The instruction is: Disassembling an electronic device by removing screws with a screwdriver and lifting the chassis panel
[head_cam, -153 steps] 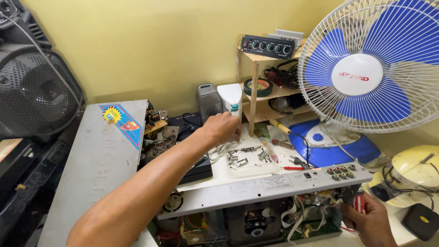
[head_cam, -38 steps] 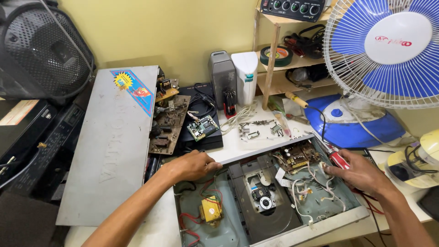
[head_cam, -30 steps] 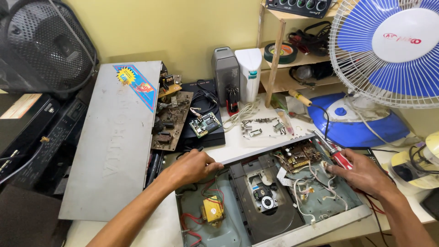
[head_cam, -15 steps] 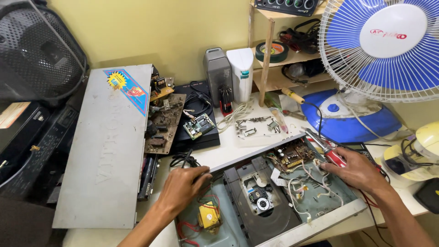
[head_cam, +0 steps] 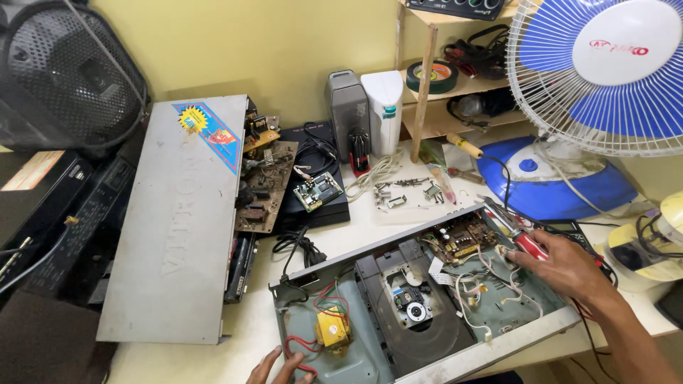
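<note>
right grip [head_cam: 562, 267] holds screwdriver [head_cam: 514, 231] over open player chassis [head_cam: 498, 348].

- A blue and white fan [head_cam: 605, 71] stands at the right, its blue base [head_cam: 551, 185] on the table.
- A grey metal cover [head_cam: 181, 220] with a bright sticker lies flat on the left.
- A black speaker [head_cam: 64, 78] sits in the far left corner.
- Bare circuit boards [head_cam: 267, 185] lie just beside the cover, with a small green board [head_cam: 318, 192] on a black box.
- A wooden shelf [head_cam: 455, 85] against the wall holds a roll of tape [head_cam: 432, 75].
- Small screws and metal bits [head_cam: 409, 192] are scattered on the white table [head_cam: 249, 327].
</note>
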